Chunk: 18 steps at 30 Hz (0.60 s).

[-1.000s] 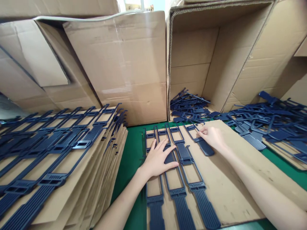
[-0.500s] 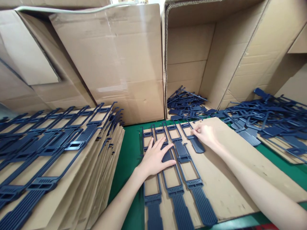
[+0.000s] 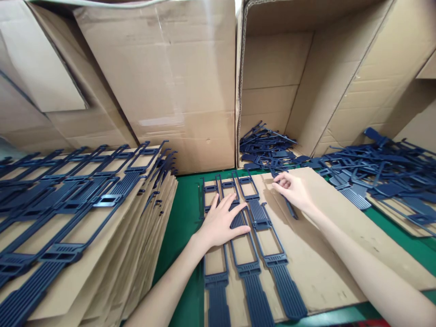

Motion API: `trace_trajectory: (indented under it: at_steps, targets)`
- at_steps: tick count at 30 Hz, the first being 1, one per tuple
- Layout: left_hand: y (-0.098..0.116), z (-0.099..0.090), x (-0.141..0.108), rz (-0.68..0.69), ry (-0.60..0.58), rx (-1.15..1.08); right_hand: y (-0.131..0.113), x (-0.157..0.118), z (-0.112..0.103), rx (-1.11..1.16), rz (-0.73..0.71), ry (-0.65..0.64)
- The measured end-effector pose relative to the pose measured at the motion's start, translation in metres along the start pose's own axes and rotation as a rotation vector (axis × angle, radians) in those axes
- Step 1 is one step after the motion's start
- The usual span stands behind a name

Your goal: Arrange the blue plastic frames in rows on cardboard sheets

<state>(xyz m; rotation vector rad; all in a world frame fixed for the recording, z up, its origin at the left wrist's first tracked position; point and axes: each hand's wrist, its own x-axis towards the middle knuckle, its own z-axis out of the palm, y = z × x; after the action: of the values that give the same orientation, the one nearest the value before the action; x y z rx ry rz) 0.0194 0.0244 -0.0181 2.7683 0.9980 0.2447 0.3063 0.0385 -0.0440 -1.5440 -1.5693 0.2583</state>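
Bright, diffuse light, prob. from overhead, w/ pale sheen on closed carton [image 3: 153, 81] at 11 o'clock, glint on blue part [image 3: 108, 200] nr 9, darker inside open box [image 3: 272, 59] at 1, soft shadow by R forearm [image 3: 354, 259] at 4, wide-lens stretch + slight blur at edges.

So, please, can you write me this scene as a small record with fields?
left hand: fingers spread, on the laid-out blue parts
right hand: pinching one blue part, seen nearly edge-on
under both: cardboard sheet
at left: layered cardboard stack, blue parts on top
beyond: open carton
loose parts: heap at carton's mouth, another heap at right
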Motion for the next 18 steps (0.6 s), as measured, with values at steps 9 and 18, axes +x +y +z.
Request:
trace_trajectory:
  at_steps: [9, 18]
  targets:
    - [-0.001, 0.003, 0.0, 0.0, 0.011, -0.007, -0.006, -0.006, 0.022, -0.147, -0.145, -0.155]
    - [0.0, 0.001, 0.0, 0.004, 0.014, -0.012, -0.006, -0.007, 0.023, -0.226, -0.226, -0.177]
